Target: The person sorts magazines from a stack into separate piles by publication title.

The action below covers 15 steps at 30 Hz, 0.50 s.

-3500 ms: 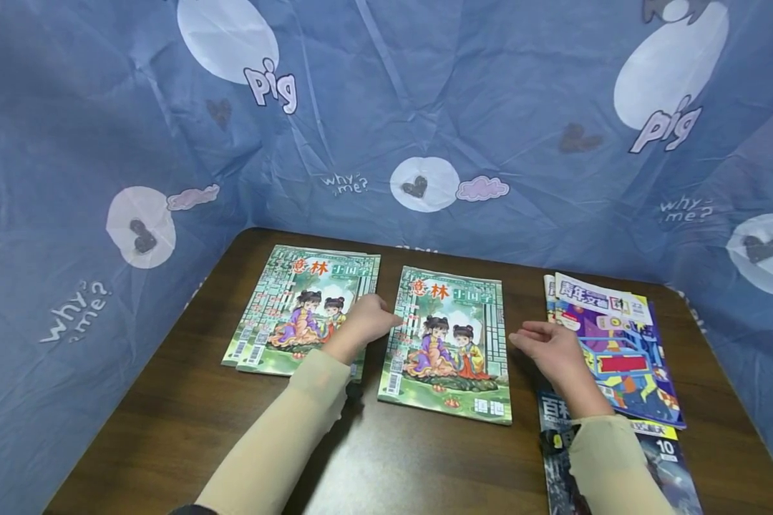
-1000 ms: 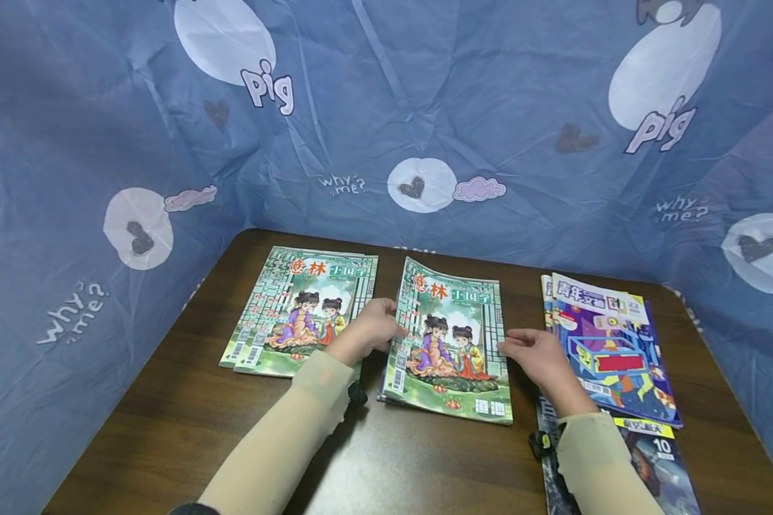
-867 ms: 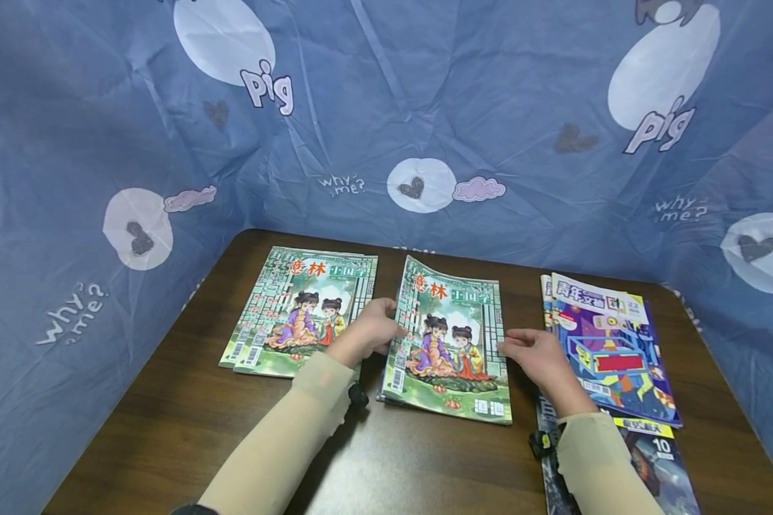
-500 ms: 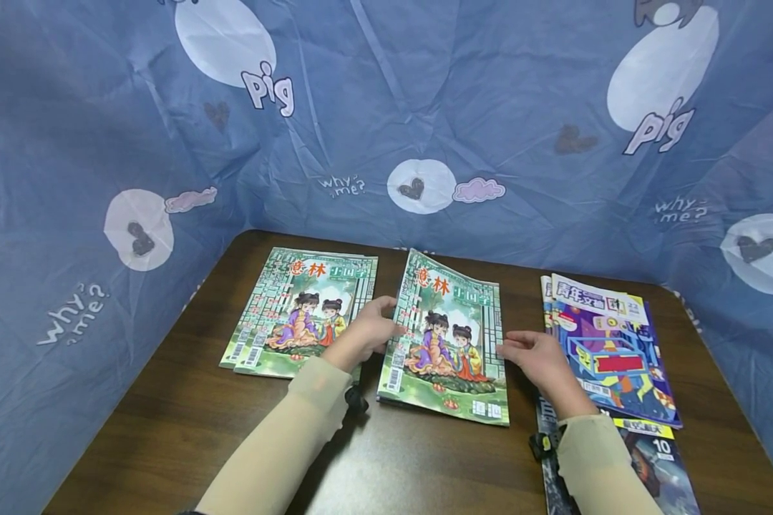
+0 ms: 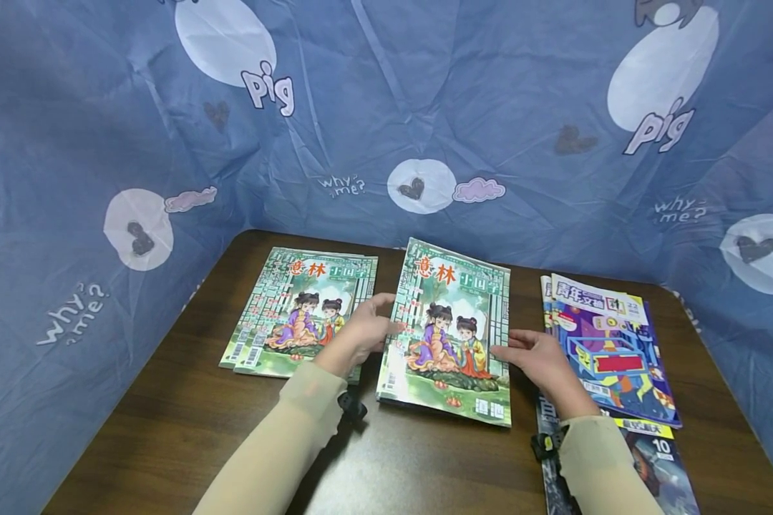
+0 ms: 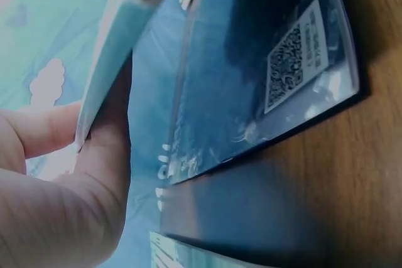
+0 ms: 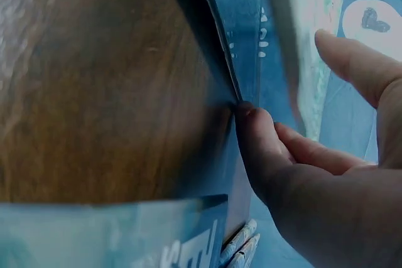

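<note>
A green-covered magazine with two drawn children on it is raised off the wooden table at the centre. My left hand pinches its left edge between thumb and fingers. At the right edge, my right hand has its thumb at the cover and its fingers behind. In the left wrist view, a dark glossy magazine bearing a QR code lies below the raised one. The right wrist view shows a fingertip at the lower magazine's edge.
Matching green magazines lie overlapped on the left. Several magazines are at the right, with a purple one on top and a dark one nearer me. Blue printed cloth hangs behind the table.
The green magazine lay flat at first. Both hands have closed in on its sides, and it has risen from the table, its far edge moving up and away.
</note>
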Available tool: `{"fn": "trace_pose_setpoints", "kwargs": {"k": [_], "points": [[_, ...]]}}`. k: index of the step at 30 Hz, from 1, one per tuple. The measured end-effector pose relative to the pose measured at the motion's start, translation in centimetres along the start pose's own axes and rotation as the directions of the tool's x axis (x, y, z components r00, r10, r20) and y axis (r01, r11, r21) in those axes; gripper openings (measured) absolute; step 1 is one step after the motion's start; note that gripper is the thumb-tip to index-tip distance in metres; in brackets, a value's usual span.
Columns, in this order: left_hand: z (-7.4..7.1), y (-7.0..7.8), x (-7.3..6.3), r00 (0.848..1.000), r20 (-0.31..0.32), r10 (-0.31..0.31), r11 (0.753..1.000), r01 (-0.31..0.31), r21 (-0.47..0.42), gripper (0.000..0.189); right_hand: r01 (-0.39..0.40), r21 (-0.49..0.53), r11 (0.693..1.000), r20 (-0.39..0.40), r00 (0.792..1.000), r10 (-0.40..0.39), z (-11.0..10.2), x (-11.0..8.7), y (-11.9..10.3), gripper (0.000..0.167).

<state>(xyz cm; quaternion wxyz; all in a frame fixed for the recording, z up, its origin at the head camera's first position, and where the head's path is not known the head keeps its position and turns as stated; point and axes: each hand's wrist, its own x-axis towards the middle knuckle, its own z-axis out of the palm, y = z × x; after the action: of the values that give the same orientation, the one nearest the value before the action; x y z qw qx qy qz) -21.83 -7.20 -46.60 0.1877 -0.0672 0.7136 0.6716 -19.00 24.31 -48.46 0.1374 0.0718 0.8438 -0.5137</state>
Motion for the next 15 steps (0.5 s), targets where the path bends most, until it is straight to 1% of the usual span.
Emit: {"fn": "trace_pose_setpoints", "kwargs": {"k": [4, 9, 15], "points": [[-0.2, 0.2, -0.4, 1.000, 0.010, -0.007, 1.000, 0.007, -0.027, 0.064, 0.017, 0.003, 1.000, 0.022, 1.000, -0.017, -0.1, -0.1, 0.1, 0.094], [-0.6, 0.3, -0.8, 1.000, 0.012, -0.019, 0.997, 0.020, -0.076, 0.065, 0.064, 0.009, 0.998, 0.036, 0.997, -0.064, 0.1, -0.2, -0.1, 0.094], [-1.2, 0.1, -0.8, 0.999, 0.034, -0.029, 0.992, 0.033, -0.122, 0.069, 0.062, 0.078, 0.995, 0.049, 0.997, -0.066, 0.2, -0.1, -0.3, 0.092]]}}
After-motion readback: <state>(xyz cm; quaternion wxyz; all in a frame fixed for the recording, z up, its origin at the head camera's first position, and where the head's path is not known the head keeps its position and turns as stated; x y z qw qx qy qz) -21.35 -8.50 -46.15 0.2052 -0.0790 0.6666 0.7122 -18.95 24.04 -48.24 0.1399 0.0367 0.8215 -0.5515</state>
